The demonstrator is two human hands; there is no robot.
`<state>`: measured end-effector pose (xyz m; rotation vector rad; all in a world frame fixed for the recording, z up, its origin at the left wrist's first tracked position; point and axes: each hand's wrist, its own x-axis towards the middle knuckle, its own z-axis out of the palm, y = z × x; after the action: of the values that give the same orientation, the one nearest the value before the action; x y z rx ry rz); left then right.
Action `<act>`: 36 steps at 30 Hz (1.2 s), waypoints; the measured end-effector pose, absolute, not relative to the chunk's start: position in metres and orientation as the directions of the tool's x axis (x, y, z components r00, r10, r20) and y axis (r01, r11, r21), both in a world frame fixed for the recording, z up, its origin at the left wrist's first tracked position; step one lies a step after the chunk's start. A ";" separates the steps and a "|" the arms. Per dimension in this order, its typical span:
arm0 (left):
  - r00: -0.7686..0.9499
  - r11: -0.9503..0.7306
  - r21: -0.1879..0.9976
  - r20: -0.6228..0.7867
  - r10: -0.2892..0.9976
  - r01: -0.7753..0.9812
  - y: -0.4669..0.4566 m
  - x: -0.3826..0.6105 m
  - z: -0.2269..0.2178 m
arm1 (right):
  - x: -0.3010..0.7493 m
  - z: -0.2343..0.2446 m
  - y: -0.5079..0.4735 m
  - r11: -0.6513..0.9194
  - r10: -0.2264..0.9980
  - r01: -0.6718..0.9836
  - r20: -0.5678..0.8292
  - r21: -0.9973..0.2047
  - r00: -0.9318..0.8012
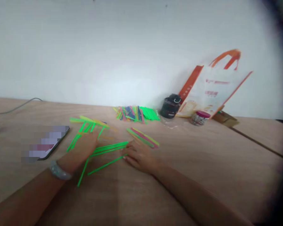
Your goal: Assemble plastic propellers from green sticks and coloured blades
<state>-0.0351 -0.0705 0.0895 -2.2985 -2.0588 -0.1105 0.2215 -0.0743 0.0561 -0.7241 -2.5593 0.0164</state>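
Observation:
Several thin bright green sticks [110,148] lie on the table between my two hands, some bundled side by side. My left hand [88,144], with a wristband, rests over more green sticks [73,142]; its fingers are blurred and partly hidden. My right hand [138,156] has its fingers bent at the right ends of the sticks. One separate green stick [106,165] runs into its fingertips. Just beyond my right hand lie flat pink, yellow and green strips [143,138]. Yellow-green strips [89,121] lie beyond my left hand.
A phone [53,142] lies at the left. Near the wall are a pack of coloured strips [136,113], a black bottle [170,106], a jar with a dark pink lid [200,118], a white and orange bag [209,91] and a cardboard box [225,118]. A cable [21,106] runs at the far left.

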 end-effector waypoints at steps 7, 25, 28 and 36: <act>0.139 -0.170 0.166 0.184 0.973 0.971 -0.075 -0.029 0.101 | 0.211 0.049 -0.076 0.848 0.519 0.516 0.377 -0.119 -0.767; 0.271 -0.459 0.630 0.376 0.886 0.627 -0.094 0.008 0.067 | 0.213 0.049 -0.062 0.425 0.893 0.385 0.310 -0.819 -0.325; 0.398 -0.545 0.569 0.373 0.838 0.615 -0.101 0.016 0.064 | 0.208 0.050 -0.069 0.225 0.900 0.200 0.125 -0.954 -0.417; 0.462 -0.591 0.420 0.373 0.804 0.689 -0.100 0.019 0.055 | 0.200 0.051 -0.081 0.104 0.914 0.093 0.058 -0.990 -0.402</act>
<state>0.0192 -0.1005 0.0553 -2.8610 -1.4830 -0.9252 0.2002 -0.0814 0.0508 -1.0063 -1.6321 1.3822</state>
